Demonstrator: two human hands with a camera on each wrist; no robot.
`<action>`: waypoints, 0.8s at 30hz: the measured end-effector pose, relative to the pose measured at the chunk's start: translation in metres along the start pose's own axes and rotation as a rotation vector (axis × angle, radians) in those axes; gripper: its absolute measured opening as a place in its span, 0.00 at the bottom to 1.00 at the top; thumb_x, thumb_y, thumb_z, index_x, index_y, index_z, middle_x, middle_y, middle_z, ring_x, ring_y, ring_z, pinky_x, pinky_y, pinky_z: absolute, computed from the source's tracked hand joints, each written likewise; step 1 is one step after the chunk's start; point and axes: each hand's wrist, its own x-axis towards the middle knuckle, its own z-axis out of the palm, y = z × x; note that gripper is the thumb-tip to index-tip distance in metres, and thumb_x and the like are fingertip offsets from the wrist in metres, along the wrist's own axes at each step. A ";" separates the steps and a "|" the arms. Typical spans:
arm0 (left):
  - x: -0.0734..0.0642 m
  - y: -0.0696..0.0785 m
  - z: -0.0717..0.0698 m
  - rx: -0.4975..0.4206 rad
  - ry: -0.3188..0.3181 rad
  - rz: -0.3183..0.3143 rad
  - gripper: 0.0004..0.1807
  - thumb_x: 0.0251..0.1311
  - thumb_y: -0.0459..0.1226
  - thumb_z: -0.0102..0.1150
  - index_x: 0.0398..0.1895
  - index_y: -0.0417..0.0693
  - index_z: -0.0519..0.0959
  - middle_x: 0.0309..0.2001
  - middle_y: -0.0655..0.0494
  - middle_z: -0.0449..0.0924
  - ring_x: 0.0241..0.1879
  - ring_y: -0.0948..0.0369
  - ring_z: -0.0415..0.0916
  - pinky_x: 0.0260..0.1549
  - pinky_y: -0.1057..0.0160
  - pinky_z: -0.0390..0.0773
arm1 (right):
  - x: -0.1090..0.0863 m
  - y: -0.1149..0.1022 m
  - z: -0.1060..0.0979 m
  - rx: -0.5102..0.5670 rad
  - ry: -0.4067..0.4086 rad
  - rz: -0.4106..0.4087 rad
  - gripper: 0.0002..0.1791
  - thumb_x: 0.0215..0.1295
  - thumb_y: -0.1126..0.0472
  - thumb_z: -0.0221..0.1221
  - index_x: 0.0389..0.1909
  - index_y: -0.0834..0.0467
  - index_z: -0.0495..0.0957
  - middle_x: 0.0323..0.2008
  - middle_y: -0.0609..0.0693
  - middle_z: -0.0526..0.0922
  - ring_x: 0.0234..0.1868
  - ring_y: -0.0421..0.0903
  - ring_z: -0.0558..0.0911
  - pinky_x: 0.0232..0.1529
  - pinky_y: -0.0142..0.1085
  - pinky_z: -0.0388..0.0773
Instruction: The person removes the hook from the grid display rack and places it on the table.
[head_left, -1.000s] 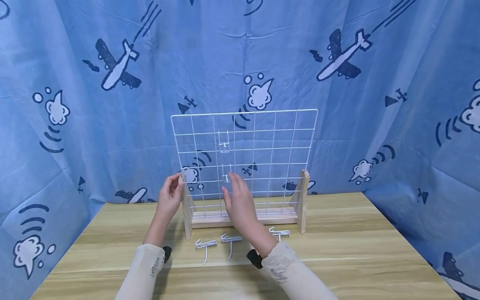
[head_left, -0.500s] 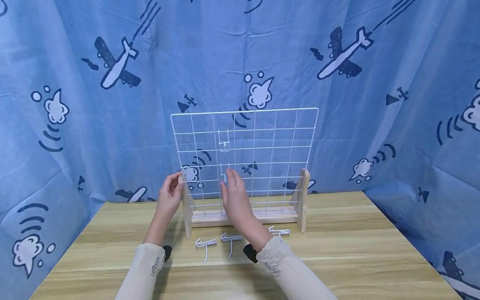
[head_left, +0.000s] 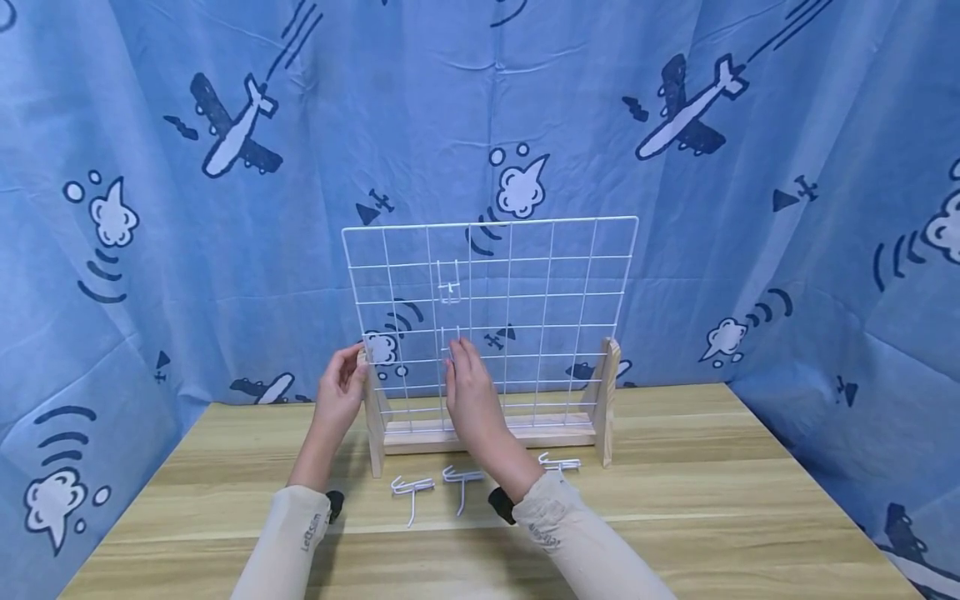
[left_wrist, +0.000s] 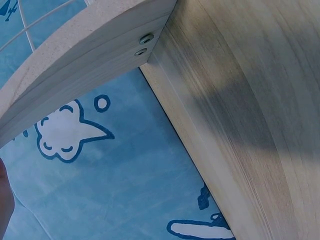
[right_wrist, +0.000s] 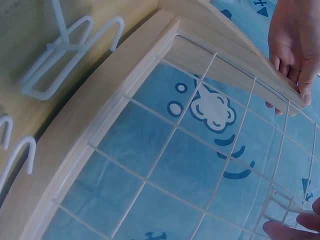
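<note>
A white wire grid panel point(head_left: 491, 223) stands upright in a wooden stand point(head_left: 480, 442). In the head view, my left hand point(head_left: 339, 393) holds the top of the stand's left side piece point(head_left: 373, 429), thumb on the near side. My right hand point(head_left: 476, 404) is in front of the grid, left of its middle. Its fingers pinch the prong of a white wire hook point(right_wrist: 290, 205) that lies against the grid, as the right wrist view shows. Those fingers partly hide this hook in the head view. Above it, another wire hook point(head_left: 448, 288) hangs on the grid.
On the wooden table point(head_left: 675, 517), in front of the stand, lie a left hook point(head_left: 412, 487), a middle hook point(head_left: 461, 477) and a right hook point(head_left: 559, 463). My right forearm passes between the last two. A blue curtain point(head_left: 480, 108) hangs behind.
My right hand has shifted slightly up and left, and its thumb and fingers have closed on the lower hook. The left hand stays on the stand.
</note>
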 end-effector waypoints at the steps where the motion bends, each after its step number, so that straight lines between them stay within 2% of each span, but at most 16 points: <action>1: 0.000 0.000 0.000 0.001 -0.001 -0.003 0.20 0.72 0.34 0.45 0.64 0.37 0.64 0.61 0.43 0.68 0.63 0.55 0.65 0.63 0.71 0.66 | 0.000 0.000 0.000 0.000 0.000 -0.001 0.18 0.72 0.68 0.50 0.59 0.72 0.69 0.58 0.68 0.71 0.58 0.61 0.74 0.59 0.46 0.75; 5: 0.000 -0.001 0.001 -0.001 0.002 0.002 0.20 0.72 0.34 0.45 0.64 0.38 0.64 0.62 0.43 0.68 0.63 0.55 0.65 0.61 0.75 0.66 | -0.001 0.001 0.000 -0.004 0.009 -0.010 0.18 0.71 0.69 0.52 0.58 0.72 0.70 0.58 0.69 0.72 0.59 0.62 0.74 0.58 0.47 0.75; 12: 0.001 -0.001 0.002 -0.050 0.030 0.085 0.19 0.71 0.30 0.46 0.63 0.32 0.65 0.59 0.35 0.70 0.57 0.57 0.68 0.55 0.79 0.68 | 0.001 0.002 0.001 0.000 0.057 -0.053 0.16 0.71 0.68 0.51 0.55 0.73 0.72 0.56 0.71 0.73 0.57 0.63 0.75 0.58 0.47 0.75; 24: 0.000 -0.003 0.001 -0.015 0.021 0.080 0.20 0.72 0.32 0.46 0.63 0.34 0.65 0.60 0.37 0.69 0.59 0.53 0.67 0.56 0.81 0.67 | 0.003 0.000 -0.005 0.021 0.039 -0.047 0.17 0.73 0.67 0.49 0.57 0.72 0.71 0.59 0.70 0.72 0.59 0.62 0.74 0.57 0.47 0.75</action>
